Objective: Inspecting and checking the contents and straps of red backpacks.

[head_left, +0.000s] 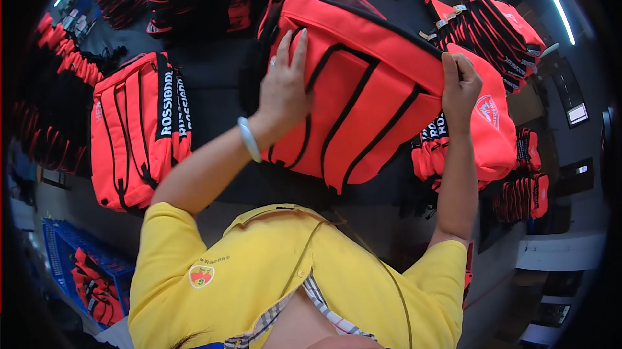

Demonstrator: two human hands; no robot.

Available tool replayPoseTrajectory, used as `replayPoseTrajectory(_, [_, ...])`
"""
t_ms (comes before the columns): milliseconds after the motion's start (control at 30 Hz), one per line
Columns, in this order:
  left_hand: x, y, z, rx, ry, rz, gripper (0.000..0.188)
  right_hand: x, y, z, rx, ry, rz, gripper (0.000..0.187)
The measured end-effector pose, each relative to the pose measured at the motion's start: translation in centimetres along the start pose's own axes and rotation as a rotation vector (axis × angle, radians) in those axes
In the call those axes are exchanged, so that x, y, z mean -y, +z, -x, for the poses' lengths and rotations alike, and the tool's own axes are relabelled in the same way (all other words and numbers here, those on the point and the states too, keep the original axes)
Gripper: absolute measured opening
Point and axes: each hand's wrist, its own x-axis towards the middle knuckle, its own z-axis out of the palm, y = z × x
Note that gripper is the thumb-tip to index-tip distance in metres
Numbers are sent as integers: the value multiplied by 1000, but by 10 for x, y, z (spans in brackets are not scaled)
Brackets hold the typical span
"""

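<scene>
A bright red backpack with black piping and black trim is tilted up in front of me above the dark table. Flat on its upper left part lies my left hand, fingers stretched out and slightly apart, with a ring and a pale bangle on that arm. At the backpack's right corner, my right hand pinches the black-trimmed edge between thumb and fingers. The top opening's dark rim bends along the far side, and a greyish lining shows there. What lies beneath the backpack is hidden.
Another red backpack stands on the left of the black table. Red bags sit at the right, with a stack of red-and-black bags behind them. A blue crate holding red pieces stands low at the left.
</scene>
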Motion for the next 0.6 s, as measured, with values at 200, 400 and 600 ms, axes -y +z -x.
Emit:
replayPoseTrajectory(200, [-26, -154, -55, 812, 288, -113, 20, -21, -8, -8, 108, -26, -42, 28])
replayPoseTrajectory(400, [-56, -182, -54, 802, 324, -189, 29, 37, 28, 17, -89, -340, 192, 7])
replayPoseTrajectory(600, [-21, -166, -46, 643, 131, -118, 38, 124, 91, 86, 198, -474, -34, 30])
